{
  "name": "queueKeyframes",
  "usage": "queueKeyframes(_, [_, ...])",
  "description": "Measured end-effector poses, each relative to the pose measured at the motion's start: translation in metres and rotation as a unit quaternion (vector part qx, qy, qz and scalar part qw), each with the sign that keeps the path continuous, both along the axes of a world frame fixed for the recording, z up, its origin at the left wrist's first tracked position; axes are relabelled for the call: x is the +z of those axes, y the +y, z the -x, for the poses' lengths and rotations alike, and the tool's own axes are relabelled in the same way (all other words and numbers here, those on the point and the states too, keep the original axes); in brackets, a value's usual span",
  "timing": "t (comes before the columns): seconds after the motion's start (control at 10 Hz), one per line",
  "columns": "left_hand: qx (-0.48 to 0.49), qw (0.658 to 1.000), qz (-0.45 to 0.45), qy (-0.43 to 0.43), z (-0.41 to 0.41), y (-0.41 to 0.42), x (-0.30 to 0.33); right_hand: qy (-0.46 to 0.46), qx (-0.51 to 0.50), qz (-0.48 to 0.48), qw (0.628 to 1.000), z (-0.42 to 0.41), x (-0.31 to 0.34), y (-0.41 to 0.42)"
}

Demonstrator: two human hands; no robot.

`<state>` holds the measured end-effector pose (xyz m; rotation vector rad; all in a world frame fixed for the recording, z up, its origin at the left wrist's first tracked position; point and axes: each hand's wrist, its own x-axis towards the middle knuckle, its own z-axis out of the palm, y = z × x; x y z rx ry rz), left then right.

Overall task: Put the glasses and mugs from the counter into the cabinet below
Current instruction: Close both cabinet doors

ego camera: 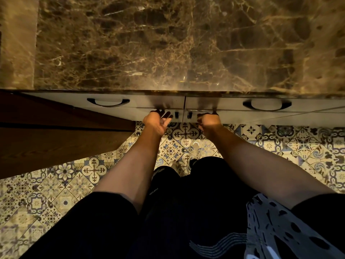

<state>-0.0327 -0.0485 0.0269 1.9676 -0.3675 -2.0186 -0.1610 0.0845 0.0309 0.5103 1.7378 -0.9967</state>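
The brown marble counter (168, 45) fills the upper half of the view, and no glass or mug shows on it. Under its edge run two white drawer fronts with dark curved handles (108, 102) (267, 105). Below them, two white cabinet doors meet at a seam, each with a small dark handle (176, 114) (190, 114). My left hand (156, 122) rests with spread fingers against the left door, just left of its handle. My right hand (208, 120) is curled against the right door, just right of its handle. Both doors look closed, so the cabinet's inside is hidden.
A dark brown wooden panel (56, 139) juts out at the left, beside the cabinet. Patterned floor tiles (280, 143) lie below. My legs in dark trousers and a shoe (196, 148) stand close to the cabinet front.
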Motion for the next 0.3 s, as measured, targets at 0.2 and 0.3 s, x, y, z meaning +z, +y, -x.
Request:
queueKeyframes(0.2, [-0.146,0.989,0.021,-0.025,-0.009,0.016,0.013,0.155,0.228,-0.070,0.959,-0.006,0.000,0.026])
queueKeyframes(0.3, [-0.258,0.964,0.037,-0.054,-0.014,0.037,0.019,0.207,0.350,-0.083,0.910,-0.010,0.003,0.042])
